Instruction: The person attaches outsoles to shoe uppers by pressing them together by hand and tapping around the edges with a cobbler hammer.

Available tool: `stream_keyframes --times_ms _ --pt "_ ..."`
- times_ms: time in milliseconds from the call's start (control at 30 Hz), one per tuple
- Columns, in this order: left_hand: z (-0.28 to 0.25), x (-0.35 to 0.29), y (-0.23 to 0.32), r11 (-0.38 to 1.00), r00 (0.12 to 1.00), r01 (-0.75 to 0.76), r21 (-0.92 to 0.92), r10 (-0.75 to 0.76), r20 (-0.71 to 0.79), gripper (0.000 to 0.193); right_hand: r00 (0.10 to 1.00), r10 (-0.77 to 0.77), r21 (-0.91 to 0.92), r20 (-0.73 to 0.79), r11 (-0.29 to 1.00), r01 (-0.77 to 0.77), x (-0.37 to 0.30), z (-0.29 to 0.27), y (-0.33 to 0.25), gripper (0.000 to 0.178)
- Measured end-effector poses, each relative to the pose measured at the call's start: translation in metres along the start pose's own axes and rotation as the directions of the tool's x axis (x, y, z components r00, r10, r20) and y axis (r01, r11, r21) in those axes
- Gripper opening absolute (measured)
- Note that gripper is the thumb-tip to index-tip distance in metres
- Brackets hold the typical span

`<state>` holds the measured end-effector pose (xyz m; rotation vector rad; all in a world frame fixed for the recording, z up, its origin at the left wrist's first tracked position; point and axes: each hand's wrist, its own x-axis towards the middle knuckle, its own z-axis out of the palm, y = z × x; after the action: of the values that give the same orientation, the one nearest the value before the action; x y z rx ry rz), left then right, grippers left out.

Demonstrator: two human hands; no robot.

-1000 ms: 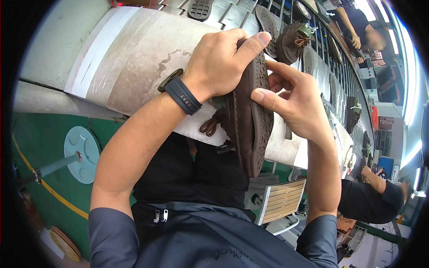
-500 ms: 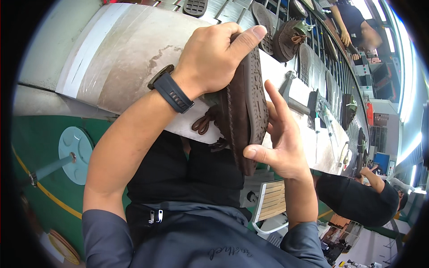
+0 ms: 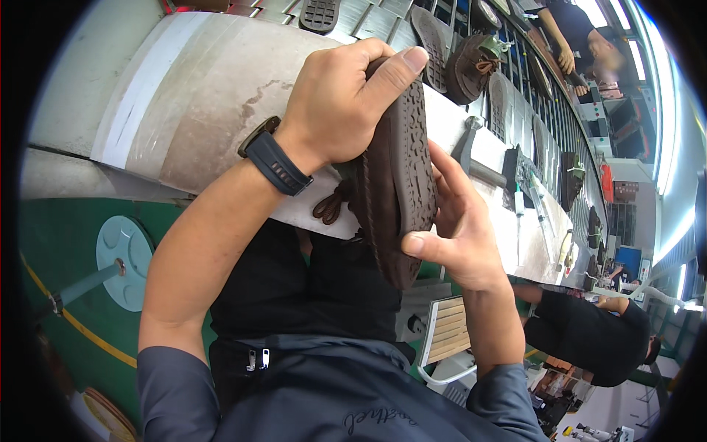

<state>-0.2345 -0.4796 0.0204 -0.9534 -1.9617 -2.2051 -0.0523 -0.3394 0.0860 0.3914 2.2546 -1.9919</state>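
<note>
A dark brown leather shoe (image 3: 387, 188) is held up on its side over the bench edge, its patterned sole turned to the right. My left hand (image 3: 346, 99) is closed around its upper end, thumb lying across the top of the sole. On the sole side, my right hand (image 3: 460, 225) grips the lower part, with the thumb pressed on the sole's edge and the fingers partly hidden behind it. Brown laces (image 3: 329, 208) hang in a loop at the shoe's left. The inside of the shoe is out of sight.
A hammer (image 3: 479, 162) and a syringe-like tube (image 3: 519, 200) lie on the white worktop (image 3: 213, 88). Beyond, a rack holds another brown shoe (image 3: 465, 70) and loose soles (image 3: 429, 37). A slatted chair (image 3: 448, 331) and a round stool (image 3: 125, 264) stand below. Co-workers are at the right.
The shoe has turned so that more of its sole faces me. Both hands have kept hold, the right fingers moving in closer against the sole. A co-worker at the right has shifted.
</note>
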Motion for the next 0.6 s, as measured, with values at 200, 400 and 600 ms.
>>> stream_keyframes --times_ms 200,400,600 --pt "-0.002 -0.001 0.002 1.0 1.0 0.0 0.001 0.0 -0.012 0.06 1.0 -0.012 -0.003 -0.015 1.0 0.012 0.005 0.009 -0.003 0.124" --pt "-0.001 -0.001 0.001 0.999 0.999 -0.036 -0.009 0.036 -0.034 0.058 0.999 0.021 -0.055 0.026 0.998 -0.019 0.013 0.008 -0.012 0.118" --pt "0.001 -0.001 0.002 0.999 0.999 -0.04 -0.031 0.039 -0.03 0.056 0.999 0.022 -0.022 -0.033 0.999 -0.023 0.013 0.013 -0.015 0.11"
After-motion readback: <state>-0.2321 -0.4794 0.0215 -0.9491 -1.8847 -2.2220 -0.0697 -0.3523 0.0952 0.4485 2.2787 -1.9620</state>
